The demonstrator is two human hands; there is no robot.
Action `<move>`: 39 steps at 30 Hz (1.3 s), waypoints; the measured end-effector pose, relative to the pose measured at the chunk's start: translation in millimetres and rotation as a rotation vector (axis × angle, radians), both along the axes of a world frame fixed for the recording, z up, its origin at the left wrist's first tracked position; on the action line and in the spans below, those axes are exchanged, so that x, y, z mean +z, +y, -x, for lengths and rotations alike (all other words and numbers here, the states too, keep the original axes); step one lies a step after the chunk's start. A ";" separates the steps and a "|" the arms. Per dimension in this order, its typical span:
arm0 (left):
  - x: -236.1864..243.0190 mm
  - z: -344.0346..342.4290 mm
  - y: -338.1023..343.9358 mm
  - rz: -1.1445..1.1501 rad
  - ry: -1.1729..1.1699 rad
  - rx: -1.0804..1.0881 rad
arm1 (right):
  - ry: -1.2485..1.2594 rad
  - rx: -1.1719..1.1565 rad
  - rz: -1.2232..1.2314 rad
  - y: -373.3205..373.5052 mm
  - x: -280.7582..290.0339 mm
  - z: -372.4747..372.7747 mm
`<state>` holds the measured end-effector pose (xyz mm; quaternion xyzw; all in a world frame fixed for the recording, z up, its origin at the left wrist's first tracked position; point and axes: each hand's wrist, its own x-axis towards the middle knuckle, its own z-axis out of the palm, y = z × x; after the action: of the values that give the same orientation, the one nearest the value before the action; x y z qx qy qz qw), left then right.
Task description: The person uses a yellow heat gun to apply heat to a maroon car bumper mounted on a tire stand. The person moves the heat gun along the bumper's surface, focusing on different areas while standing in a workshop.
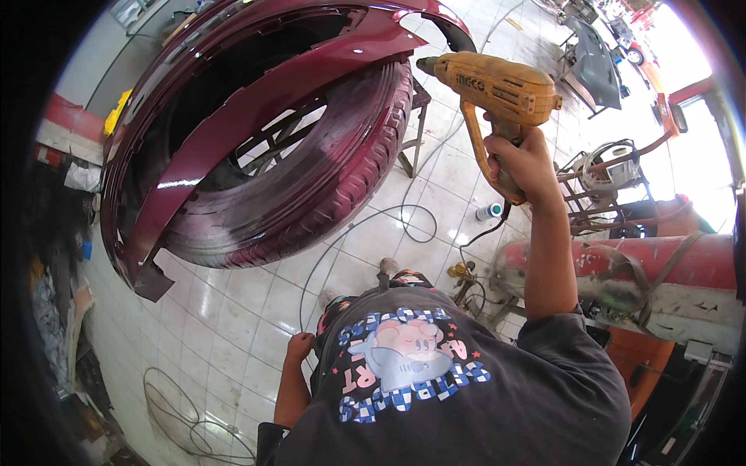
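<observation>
Dark shirt [536, 388], cable [435, 224] below heat gun [497, 84]

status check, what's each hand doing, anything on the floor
Right hand gripping yellow heat gun, nozzle toward dark red car panel. Left hand low at the side, contents unclear. Thin cable looped on tiled floor.

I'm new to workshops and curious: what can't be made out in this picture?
Head view:
Yellow power tool: part of its grip is covered by the right hand.
Left hand: too small to tell whether it holds the cable.
Stand: partly hidden behind the tire and maroon panel.
Small canister: its label is too small to read.
</observation>
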<state>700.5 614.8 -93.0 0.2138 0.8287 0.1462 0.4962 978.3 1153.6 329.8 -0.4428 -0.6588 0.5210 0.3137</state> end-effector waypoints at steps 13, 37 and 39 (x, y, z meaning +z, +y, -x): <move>20.8 11.2 32.3 -0.161 -0.125 0.132 | -0.085 -0.026 -0.037 -3.0 1.4 1.9; -5.6 45.0 -12.0 -0.096 0.024 -0.071 | -0.215 -0.068 -0.094 -70.8 42.1 13.8; -13.1 51.2 -24.8 -0.077 -0.013 -0.054 | -0.167 -0.041 -0.075 -80.9 45.6 18.5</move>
<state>649.3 590.0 -106.0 0.2540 0.8133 0.1662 0.4965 959.8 1072.7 375.4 -0.4859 -0.6926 0.4508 0.2847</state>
